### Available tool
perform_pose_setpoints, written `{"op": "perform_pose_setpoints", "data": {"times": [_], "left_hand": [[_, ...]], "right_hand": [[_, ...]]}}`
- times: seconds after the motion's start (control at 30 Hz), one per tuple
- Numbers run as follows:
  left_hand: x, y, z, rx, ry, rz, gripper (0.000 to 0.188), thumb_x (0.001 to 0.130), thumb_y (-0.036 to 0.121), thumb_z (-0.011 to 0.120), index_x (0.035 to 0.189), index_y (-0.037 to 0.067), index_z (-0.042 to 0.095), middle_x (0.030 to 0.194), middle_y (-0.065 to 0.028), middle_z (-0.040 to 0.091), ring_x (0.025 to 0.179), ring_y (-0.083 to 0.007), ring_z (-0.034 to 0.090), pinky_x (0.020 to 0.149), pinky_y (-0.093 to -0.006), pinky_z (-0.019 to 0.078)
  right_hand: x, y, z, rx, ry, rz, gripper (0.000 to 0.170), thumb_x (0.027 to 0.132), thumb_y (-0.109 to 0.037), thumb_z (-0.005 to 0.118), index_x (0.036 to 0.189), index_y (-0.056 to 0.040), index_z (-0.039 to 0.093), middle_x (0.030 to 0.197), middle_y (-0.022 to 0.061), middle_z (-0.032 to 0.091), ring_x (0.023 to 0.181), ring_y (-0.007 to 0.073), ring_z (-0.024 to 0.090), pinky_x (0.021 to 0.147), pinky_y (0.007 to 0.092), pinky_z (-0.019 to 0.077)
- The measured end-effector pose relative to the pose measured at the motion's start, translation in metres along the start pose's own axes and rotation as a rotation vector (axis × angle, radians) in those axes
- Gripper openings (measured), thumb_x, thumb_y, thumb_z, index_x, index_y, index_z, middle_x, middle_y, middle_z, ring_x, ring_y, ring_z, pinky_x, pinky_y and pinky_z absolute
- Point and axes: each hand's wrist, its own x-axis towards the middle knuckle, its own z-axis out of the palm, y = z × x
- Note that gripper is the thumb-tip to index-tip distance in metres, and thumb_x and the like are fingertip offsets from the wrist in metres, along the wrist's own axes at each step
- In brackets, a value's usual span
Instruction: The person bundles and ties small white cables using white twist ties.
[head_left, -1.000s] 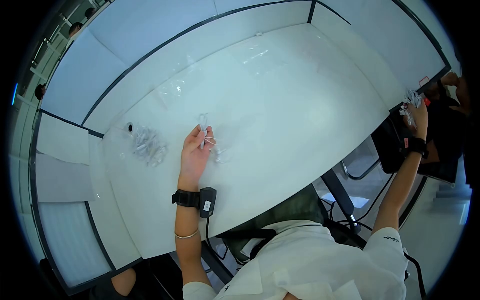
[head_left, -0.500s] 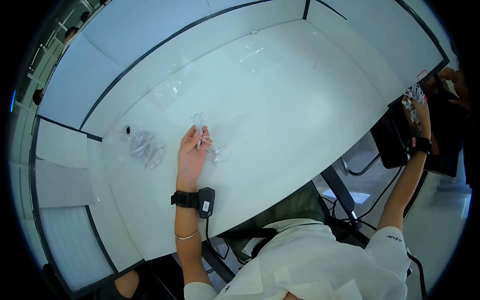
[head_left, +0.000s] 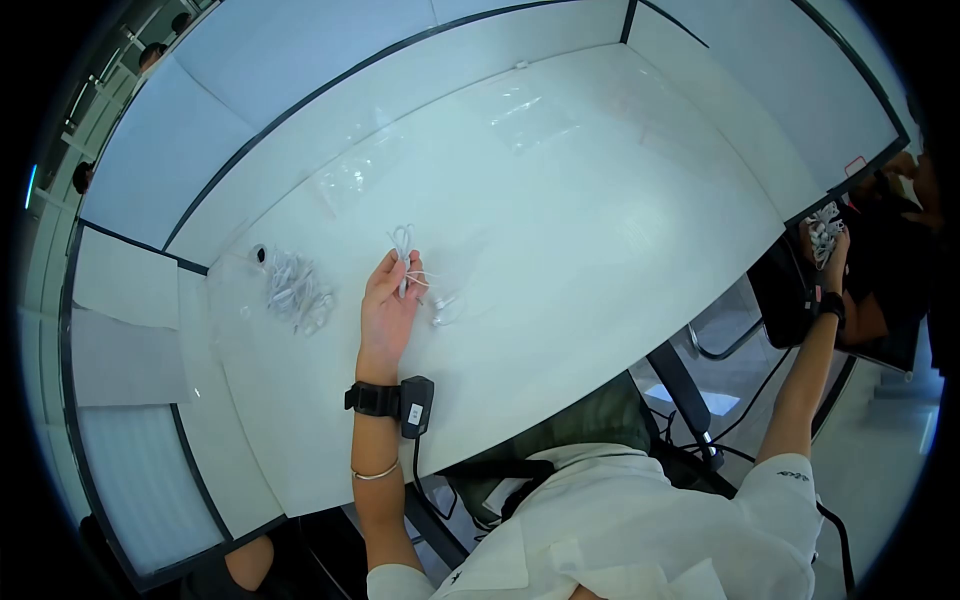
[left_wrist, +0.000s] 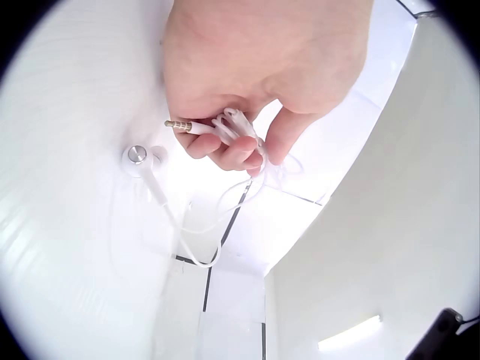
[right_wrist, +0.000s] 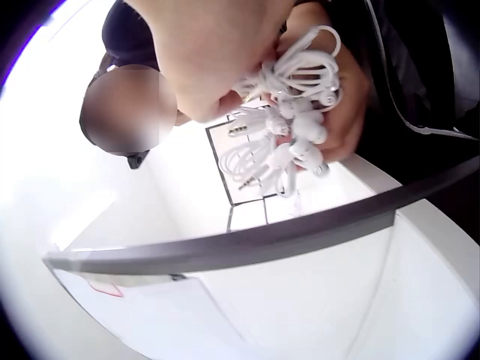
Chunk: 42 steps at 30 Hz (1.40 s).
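Observation:
My left hand (head_left: 390, 305) (left_wrist: 262, 67) pinches a coiled white earphone cable (head_left: 403, 240) (left_wrist: 234, 129) between thumb and fingers above the table. Its metal plug (left_wrist: 180, 125) sticks out beside the curled fingers, and a white earbud (left_wrist: 137, 154) with a silver disc lies at the end of a loose loop. Beyond the table's right edge, my right hand (head_left: 838, 262) (right_wrist: 217, 52) grips a bunch of white earphones (head_left: 824, 235) (right_wrist: 300, 124), with several cables, earbuds and plugs. Another person's hand (right_wrist: 351, 112) is right against that bunch in the right wrist view.
A pile of bagged white earphones (head_left: 297, 292) lies at the table's left, near a small dark round item (head_left: 261, 255). Clear plastic bags (head_left: 345, 178) lie along the back. Partition walls (head_left: 330, 80) border the table (head_left: 580, 250). Another person (head_left: 905, 260) sits at the right.
My right hand has moved slightly lower, keeping the bunch of earphones. The left hand stays nearly in place with its cable. The head view has shifted a little.

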Motion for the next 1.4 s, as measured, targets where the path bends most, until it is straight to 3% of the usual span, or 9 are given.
{"op": "perform_pose_setpoints", "data": {"times": [0.03,0.13,0.23,0.4,0.63,0.73,1.07,1.17,1.4], "left_hand": [[0.000,0.000,0.000,-0.007,0.019,0.002,0.008,0.089,0.010,0.051,0.093,0.003,0.048,0.091,-0.0055,0.051,0.071,-0.0084,0.041,0.063,-0.0224,0.0341],[0.001,0.002,-0.004,0.009,0.025,-0.007,0.006,0.089,0.010,0.051,0.090,0.005,0.048,0.094,-0.0055,0.051,0.070,-0.0084,0.041,0.064,-0.0230,0.0345],[0.000,0.003,-0.003,0.032,0.040,-0.003,0.007,0.088,0.011,0.052,0.090,0.006,0.048,0.096,-0.0048,0.051,0.068,-0.0085,0.040,0.065,-0.0231,0.0348],[-0.003,0.004,0.001,0.031,0.062,-0.023,0.008,0.089,0.014,0.053,0.090,0.007,0.048,0.096,-0.0037,0.051,0.067,-0.0088,0.040,0.067,-0.0230,0.0350],[-0.002,0.005,0.004,0.051,0.056,-0.018,0.009,0.089,0.014,0.052,0.088,0.007,0.047,0.088,-0.0022,0.049,0.066,-0.0086,0.038,0.067,-0.0226,0.0344],[-0.001,0.005,0.005,0.050,0.058,-0.015,0.010,0.089,0.014,0.052,0.087,0.007,0.046,0.088,-0.0025,0.049,0.065,-0.0086,0.038,0.067,-0.0227,0.0343],[0.000,0.005,0.005,0.089,0.034,0.005,0.010,0.089,0.011,0.051,0.085,0.005,0.046,0.093,-0.0051,0.050,0.068,-0.0085,0.038,0.064,-0.0221,0.0334],[-0.001,0.005,0.008,0.081,0.033,0.010,0.009,0.089,0.011,0.052,0.084,0.005,0.046,0.089,-0.0042,0.051,0.066,-0.0087,0.037,0.063,-0.0219,0.0331],[0.005,0.000,0.000,0.162,-0.024,-0.006,0.010,0.089,0.012,0.053,0.083,0.006,0.047,0.085,-0.0031,0.050,0.064,-0.0090,0.038,0.064,-0.0211,0.0331]], "right_hand": [[0.000,0.012,0.012,-0.064,0.276,-0.078,0.048,0.088,-0.022,0.044,0.129,0.0023,0.038,0.113,0.0153,0.055,0.100,0.0209,0.053,0.088,0.0286,0.0411],[0.009,0.003,0.035,-0.630,0.150,0.039,0.046,0.088,-0.022,0.041,0.121,0.0110,0.044,0.112,0.0213,0.056,0.105,0.0280,0.053,0.088,0.0304,0.0413],[0.018,-0.007,0.070,-0.930,0.376,-1.027,0.025,0.085,-0.014,0.043,0.096,0.0056,0.054,0.083,0.0094,0.058,0.072,0.0187,0.054,0.067,0.0289,0.0434],[0.016,0.015,0.071,-0.635,0.282,-0.113,0.025,0.082,-0.014,0.050,0.099,0.0016,0.061,0.084,0.0052,0.064,0.073,0.0137,0.058,0.066,0.0255,0.0444],[0.032,0.020,0.061,-0.533,0.112,-0.198,0.022,0.087,-0.017,0.047,0.091,-0.0015,0.061,0.068,0.0014,0.057,0.050,0.0102,0.047,0.046,0.0240,0.0362],[0.015,-0.012,0.075,-0.167,0.151,0.043,0.026,0.089,-0.021,0.046,0.094,-0.0011,0.061,0.070,0.0015,0.057,0.053,0.0116,0.050,0.047,0.0247,0.0379],[-0.066,-0.139,0.159,0.252,0.849,-0.492,0.018,0.079,-0.005,0.044,0.093,-0.0015,0.056,0.077,0.0036,0.052,0.065,0.0120,0.048,0.059,0.0232,0.0406],[-0.108,-0.204,0.221,0.279,0.790,-0.543,0.016,0.081,-0.006,0.047,0.095,-0.0016,0.054,0.085,0.0037,0.052,0.070,0.0110,0.048,0.061,0.0226,0.0400],[-0.231,-0.254,0.401,0.263,-0.204,-0.439,0.017,0.087,-0.012,0.050,0.100,-0.0031,0.057,0.090,0.0014,0.054,0.074,0.0080,0.046,0.069,0.0209,0.0370]]}}
